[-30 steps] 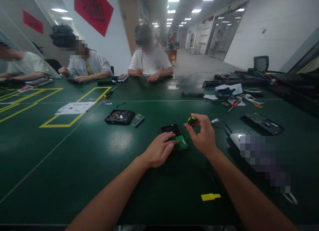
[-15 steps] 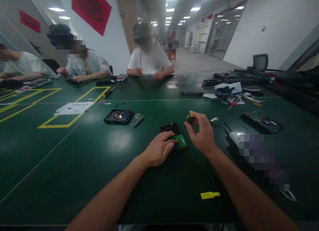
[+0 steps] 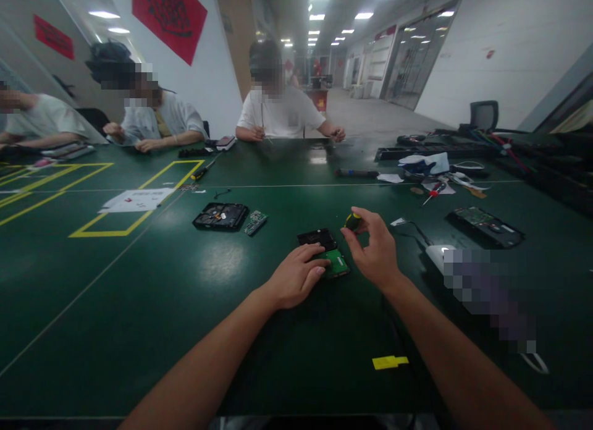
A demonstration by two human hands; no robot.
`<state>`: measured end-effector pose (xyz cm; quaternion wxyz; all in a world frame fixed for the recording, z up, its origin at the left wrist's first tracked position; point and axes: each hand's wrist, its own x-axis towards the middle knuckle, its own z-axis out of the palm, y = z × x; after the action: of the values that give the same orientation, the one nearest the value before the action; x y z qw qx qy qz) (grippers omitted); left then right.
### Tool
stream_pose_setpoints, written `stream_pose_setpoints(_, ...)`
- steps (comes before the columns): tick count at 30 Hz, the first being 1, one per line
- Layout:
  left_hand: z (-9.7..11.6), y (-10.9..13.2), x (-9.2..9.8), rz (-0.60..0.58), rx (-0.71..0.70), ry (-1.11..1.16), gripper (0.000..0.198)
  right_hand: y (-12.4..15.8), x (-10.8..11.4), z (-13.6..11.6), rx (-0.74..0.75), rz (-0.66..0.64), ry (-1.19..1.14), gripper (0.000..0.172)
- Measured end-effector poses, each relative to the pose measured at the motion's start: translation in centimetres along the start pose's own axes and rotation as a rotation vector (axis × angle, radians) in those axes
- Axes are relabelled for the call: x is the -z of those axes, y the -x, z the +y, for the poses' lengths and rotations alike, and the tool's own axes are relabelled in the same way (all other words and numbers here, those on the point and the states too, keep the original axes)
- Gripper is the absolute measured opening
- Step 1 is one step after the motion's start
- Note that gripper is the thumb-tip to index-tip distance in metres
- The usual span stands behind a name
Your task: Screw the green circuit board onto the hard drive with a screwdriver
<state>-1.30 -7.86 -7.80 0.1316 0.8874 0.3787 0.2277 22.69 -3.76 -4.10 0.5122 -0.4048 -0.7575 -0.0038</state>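
A hard drive with a green circuit board and a black section lies on the green table in front of me. My left hand rests on its left side, fingers stretched out over the board and hiding part of it. Just right of the drive, my right hand pinches a screwdriver by its yellow and black handle. The handle stands roughly upright; its shaft and tip are too hidden to make out.
An opened black drive and a loose circuit board lie to the left. At right are another drive, a white power strip and a red screwdriver. Several people sit across the table; yellow tape is near me.
My hands, the hard drive and the screwdriver stay almost where they were. Across the table, a person's hand has moved out to the right.
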Motion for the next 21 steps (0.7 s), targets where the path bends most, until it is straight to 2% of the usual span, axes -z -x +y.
stream_pose_setpoints(7,-0.24,-0.11,-0.42,0.044,-0.065,-0.043,0.037,-0.03,-0.10,0.26,0.004,-0.014,-0.007,0.050)
stream_pose_setpoints(11,-0.21,-0.07,-0.49,0.048,-0.074,-0.050,0.041,-0.02,-0.12,0.19,0.007,0.015,0.004,0.048)
stream_pose_setpoints(17,-0.10,0.00,-0.43,0.062,-0.068,-0.037,0.046,0.15,-0.28,0.44,-0.038,-0.036,-0.032,0.055)
stream_pose_setpoints(21,-0.47,-0.01,-0.63,0.049,-0.072,-0.049,0.049,0.17,-0.24,0.55,-0.015,-0.009,-0.018,0.052)
